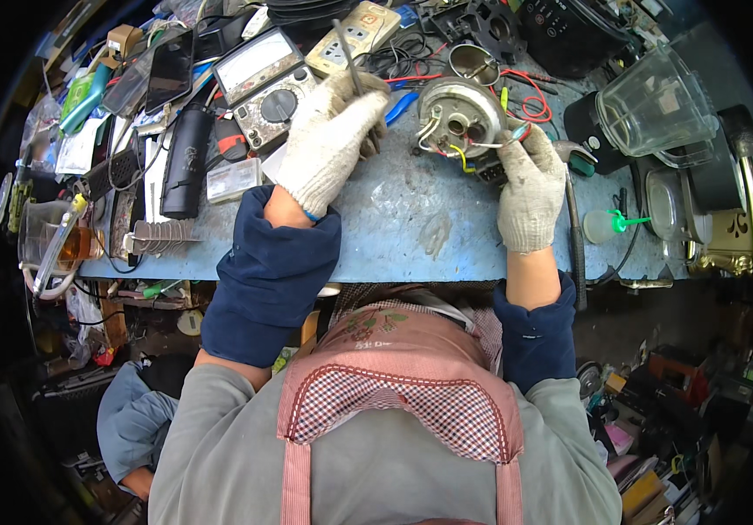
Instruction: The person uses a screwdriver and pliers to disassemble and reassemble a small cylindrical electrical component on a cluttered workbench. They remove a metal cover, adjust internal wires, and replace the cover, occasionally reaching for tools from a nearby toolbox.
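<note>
My left hand (328,140), in a white knit glove, is closed round a dark, thin metal rod (348,54) that sticks up past the fingers. Its lower part is mostly hidden by the glove. To the right lies a round metal base (460,112) with openings and loose coloured wires, like the heating part of an appliance. A yellow wire (459,156) hangs from its near side. At its right edge my right hand (529,192), also gloved, pinches a pale wire (486,145) between thumb and fingers. A small red and teal piece (521,132) shows at those fingertips.
An analog multimeter (263,87) and a power strip (353,37) lie beyond my left hand. Blue-handled pliers (402,107) lie between my hands. A hammer (574,219), an oil bottle (602,226) and a clear blender jug (659,103) crowd the right. Another person crouches lower left.
</note>
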`<state>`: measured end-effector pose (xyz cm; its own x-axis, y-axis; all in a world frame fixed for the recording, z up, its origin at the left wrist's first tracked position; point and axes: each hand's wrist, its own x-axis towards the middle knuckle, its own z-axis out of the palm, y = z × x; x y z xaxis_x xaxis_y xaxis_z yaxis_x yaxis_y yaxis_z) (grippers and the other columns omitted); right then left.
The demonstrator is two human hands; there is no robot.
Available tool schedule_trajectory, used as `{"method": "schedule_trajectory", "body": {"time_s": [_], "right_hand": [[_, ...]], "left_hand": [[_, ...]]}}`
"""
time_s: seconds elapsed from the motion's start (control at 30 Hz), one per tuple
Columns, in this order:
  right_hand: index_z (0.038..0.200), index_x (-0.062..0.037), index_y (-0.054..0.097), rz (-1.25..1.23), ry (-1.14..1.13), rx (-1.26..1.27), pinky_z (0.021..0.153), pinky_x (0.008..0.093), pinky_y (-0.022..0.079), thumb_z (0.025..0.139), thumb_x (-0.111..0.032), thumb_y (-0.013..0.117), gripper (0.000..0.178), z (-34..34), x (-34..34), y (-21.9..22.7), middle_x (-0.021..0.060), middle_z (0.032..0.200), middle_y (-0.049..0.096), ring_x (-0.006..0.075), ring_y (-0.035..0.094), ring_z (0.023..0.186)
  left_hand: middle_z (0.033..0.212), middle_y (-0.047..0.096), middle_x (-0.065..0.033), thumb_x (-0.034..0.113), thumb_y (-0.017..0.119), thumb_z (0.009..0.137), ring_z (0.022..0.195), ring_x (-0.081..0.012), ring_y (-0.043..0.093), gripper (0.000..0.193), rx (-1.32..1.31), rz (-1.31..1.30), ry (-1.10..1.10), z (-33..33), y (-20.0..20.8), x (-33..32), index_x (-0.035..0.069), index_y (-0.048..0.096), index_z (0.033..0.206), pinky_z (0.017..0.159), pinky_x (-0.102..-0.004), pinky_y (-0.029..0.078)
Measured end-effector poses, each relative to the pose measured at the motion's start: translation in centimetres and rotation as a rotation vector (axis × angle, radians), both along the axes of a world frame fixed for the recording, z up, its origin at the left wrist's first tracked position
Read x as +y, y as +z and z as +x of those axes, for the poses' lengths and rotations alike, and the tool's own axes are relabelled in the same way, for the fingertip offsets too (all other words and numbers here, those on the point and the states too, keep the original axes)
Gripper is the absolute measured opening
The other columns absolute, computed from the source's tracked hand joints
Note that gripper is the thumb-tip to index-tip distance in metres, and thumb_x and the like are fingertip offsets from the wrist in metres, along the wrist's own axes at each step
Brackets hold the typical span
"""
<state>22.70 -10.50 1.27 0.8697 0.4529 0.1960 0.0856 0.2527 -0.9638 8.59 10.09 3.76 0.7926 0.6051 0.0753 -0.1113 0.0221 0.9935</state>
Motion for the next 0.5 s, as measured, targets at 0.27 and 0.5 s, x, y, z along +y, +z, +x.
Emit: {"method": "schedule_trajectory", "body": {"time_s": [0.27, 0.5], "right_hand": [[0.121, 0.0037, 0.075, 0.121, -0.163, 0.079, 0.086, 0.0273, 0.056, 0.107, -0.008, 0.071, 0.018, 0.6, -0.5, -0.1, 0.0055, 0.106, 0.077, 0.0104, 0.069, 0.092], [0.123, 0.004, 0.075, 0.183, -0.172, 0.198, 0.08, 0.0277, 0.058, 0.106, -0.007, 0.073, 0.02, 1.0, -1.2, -0.4, 0.0062, 0.106, 0.076, 0.0122, 0.071, 0.09]], "left_hand": [[0.092, 0.069, -0.001, 0.017, 0.068, 0.108, 0.08, -0.0074, 0.063, 0.029, 0.177, 0.193, -0.14, 0.4, -0.7, -0.9, 0.001, 0.07, 0.131, 0.07, -0.0248, 0.051], [0.107, 0.079, -0.0214, 0.028, 0.066, 0.1, 0.104, -0.0395, 0.076, 0.032, 0.428, 0.898, -0.098, 1.3, -2.2, -2.5, 0.007, 0.078, 0.121, 0.093, -0.047, 0.059]]}}
